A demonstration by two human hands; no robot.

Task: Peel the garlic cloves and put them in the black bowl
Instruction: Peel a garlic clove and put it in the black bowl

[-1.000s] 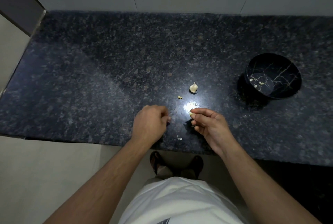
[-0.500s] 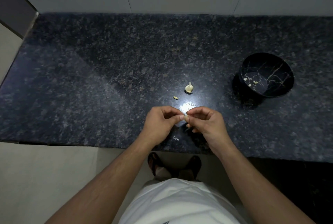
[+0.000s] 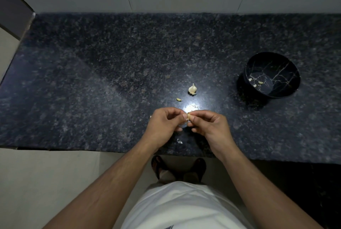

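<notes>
Both hands meet at frame centre: the right hand and left hand pinch one garlic clove. It may slip onto the granite counter, missing the black bowl at right.

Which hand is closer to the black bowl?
The right hand. The bowl sits beyond it, farther right on the counter. The left hand is on the far side of the right one, both pinching one clove.
</notes>
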